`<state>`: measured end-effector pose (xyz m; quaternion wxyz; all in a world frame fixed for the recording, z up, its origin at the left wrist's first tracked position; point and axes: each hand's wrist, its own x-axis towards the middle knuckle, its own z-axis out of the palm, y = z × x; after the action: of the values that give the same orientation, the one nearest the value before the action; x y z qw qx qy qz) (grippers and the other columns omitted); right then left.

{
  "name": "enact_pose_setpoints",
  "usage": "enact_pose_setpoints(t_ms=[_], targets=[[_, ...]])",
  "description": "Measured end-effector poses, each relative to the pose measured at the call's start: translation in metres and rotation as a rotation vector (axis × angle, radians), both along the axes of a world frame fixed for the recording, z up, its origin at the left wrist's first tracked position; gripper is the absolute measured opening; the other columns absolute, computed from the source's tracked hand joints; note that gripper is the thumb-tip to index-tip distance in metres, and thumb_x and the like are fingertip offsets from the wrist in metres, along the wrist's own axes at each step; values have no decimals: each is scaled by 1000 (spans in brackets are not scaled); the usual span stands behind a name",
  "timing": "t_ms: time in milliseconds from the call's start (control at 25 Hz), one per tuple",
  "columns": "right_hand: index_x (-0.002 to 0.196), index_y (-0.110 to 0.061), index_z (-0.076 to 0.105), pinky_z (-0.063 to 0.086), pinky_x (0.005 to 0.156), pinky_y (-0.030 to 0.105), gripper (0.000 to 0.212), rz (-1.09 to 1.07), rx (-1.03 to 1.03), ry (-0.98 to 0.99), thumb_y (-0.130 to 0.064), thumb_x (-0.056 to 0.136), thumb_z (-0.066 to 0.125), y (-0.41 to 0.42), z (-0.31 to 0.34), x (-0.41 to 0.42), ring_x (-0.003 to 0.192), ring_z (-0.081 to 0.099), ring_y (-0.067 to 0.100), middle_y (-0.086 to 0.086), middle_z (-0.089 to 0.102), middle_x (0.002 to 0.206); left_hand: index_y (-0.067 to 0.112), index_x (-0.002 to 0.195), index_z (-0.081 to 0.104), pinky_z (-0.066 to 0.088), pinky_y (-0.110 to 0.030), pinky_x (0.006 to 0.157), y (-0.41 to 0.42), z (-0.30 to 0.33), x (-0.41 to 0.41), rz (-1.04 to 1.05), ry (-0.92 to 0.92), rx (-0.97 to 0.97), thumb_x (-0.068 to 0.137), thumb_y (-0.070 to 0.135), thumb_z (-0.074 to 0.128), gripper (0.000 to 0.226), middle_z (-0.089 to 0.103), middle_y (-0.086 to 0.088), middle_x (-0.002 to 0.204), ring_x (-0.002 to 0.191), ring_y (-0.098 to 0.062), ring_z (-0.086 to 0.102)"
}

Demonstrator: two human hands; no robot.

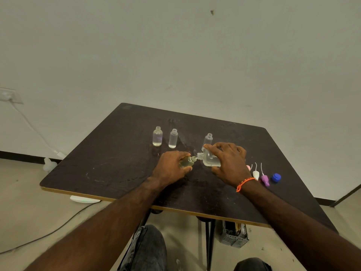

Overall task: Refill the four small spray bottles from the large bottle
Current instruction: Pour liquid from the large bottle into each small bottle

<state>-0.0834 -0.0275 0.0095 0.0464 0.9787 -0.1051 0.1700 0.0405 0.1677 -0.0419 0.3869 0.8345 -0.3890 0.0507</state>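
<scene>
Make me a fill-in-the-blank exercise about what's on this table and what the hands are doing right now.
1. The right hand tips the large bottle toward the small bottle held in the ____ hand.
2. ____ uncapped small bottles stand upright farther back on the table.
3. The loose cap at the right end of the row is ____.

Answers: left; three; blue

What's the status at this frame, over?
Left hand grips small clear spray bottle, tilted. Right hand tips large clear plastic bottle, its mouth at the small bottle's. Three uncapped small bottles stand behind, clear of the pour.
</scene>
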Motion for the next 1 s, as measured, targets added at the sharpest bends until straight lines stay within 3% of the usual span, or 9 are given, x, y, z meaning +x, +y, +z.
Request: enact_pose_setpoints(t_ms=[720, 1000], targets=[[146, -45, 41, 24, 107, 49, 75, 1, -10, -7, -37, 78, 72, 0, 3, -1, 132, 41, 22, -6, 51, 138, 17, 138, 65, 46, -18, 99, 2, -1, -1, -7, 16, -3, 83, 32, 86, 61, 73, -1, 128, 112, -10, 67], [146, -45, 41, 24, 108, 49, 74, 6, -4, 2, -38, 79, 72, 2, 1, 0, 132, 40, 21, -6, 51, 139, 17, 137, 66, 52, -26, 102, 2, -2, -1, -12, -9, -16, 82, 32, 87, 61, 74, -1, 126, 110, -10, 68]])
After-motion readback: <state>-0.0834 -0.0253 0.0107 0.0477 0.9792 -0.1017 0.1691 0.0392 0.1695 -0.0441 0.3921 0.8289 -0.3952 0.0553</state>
